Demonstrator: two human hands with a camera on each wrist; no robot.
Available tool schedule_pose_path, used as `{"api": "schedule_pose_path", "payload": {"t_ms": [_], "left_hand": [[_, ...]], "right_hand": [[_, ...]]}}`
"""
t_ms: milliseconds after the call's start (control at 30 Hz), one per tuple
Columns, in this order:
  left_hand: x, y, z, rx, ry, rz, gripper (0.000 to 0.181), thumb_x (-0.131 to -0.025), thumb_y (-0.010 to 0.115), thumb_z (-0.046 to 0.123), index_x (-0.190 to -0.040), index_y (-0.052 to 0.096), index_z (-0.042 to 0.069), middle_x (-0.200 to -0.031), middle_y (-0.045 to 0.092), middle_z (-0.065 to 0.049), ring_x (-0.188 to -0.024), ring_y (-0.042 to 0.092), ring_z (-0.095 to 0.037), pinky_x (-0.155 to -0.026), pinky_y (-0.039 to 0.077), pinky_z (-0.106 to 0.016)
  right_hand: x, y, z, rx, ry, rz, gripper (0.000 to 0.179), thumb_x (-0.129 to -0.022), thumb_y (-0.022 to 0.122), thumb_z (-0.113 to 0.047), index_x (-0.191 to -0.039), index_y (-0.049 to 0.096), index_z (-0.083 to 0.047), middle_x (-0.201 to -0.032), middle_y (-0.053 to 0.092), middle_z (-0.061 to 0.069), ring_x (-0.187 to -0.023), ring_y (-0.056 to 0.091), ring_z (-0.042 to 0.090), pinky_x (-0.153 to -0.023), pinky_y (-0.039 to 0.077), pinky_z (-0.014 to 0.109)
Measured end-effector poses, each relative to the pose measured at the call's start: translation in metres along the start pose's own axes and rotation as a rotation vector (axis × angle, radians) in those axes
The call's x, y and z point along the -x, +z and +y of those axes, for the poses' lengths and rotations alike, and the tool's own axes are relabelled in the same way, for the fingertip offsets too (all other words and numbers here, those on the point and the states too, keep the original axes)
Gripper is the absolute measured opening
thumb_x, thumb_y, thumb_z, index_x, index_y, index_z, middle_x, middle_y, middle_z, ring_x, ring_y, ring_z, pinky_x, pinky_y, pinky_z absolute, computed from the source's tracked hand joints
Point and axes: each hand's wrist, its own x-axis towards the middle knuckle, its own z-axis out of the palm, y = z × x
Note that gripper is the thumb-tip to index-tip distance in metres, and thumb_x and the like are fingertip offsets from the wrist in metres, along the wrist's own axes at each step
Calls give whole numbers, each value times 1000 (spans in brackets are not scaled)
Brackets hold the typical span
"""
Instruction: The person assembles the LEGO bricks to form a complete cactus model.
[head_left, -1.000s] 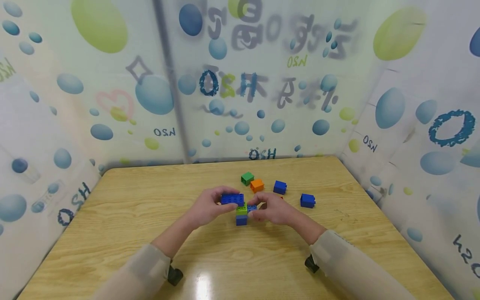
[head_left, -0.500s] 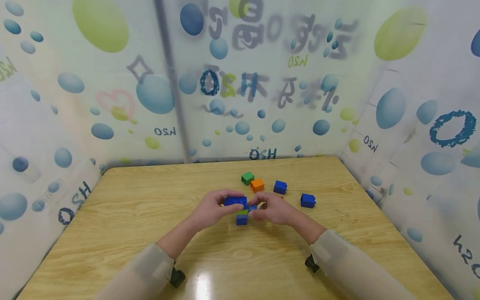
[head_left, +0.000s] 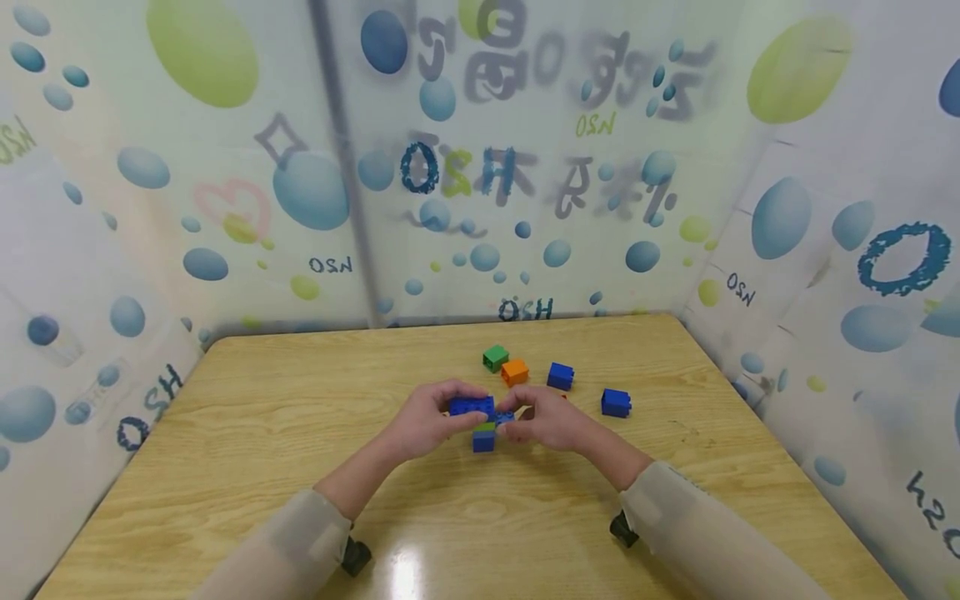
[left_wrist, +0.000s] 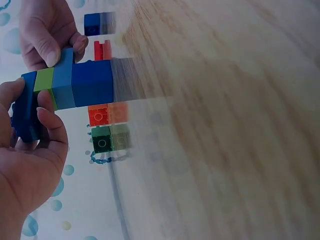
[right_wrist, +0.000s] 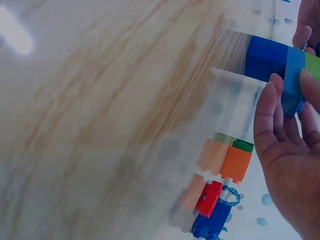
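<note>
Your left hand (head_left: 427,423) pinches a long dark blue toy brick (head_left: 468,407), thumb on the near side and fingers on the far side. Directly beneath those fingers, the brick lies against the top of a lime green brick (left_wrist: 44,81), which sits on a lighter blue brick (left_wrist: 63,80). Lowest of all, under your fingers, a dark blue base brick (left_wrist: 92,82) stands on the table (head_left: 285,417), so the stack rises between your two hands. How firmly the top brick is seated, you cannot tell from these views.

Your right hand (head_left: 551,419) pinches the lighter blue brick at the end that juts out from the stack, thumb on one face and fingertips on the opposite one.

Beyond your fingers, on the far part of the table, an orange brick (head_left: 514,372) lies just beside a green brick (head_left: 496,358). Behind your right fingers is a blue brick (head_left: 560,376), with a red brick (right_wrist: 208,199) close by it, mostly hidden by that hand in the head view. Another blue brick (head_left: 616,403) lies to the right of your right fingers, apart from the rest.
</note>
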Motion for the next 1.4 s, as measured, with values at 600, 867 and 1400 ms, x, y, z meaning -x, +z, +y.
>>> {"api": "schedule_pose_path", "payload": {"t_ms": [600,867,1400], "left_hand": [[-2,5,-1,61,-37,6,31,-102,81,32,-130,77,19,-125,73,-6,-89,64,-24,-75,59,-33],[-1,5,2,70,-38,5,29,-102,81,28,-129,76,18,-127,72,-7,-89,66,-24,-77,62,-37],[-2,4,1,76,-16,-27,30,-103,81,25,-130,74,15,-130,71,-10,-83,69,-24,-81,66,-42]], "right_hand": [[-1,0,3,1,-2,10,25,-105,76,-18,-126,69,-7,-128,69,13,-90,75,20,-89,67,36],[0,1,1,2,17,8,25,-105,77,-20,-126,69,-8,-127,68,12,-92,76,19,-88,67,36],[-1,1,3,-4,-10,0,26,-105,76,-18,-127,69,-6,-128,68,13,-90,75,20,-88,67,37]]}}
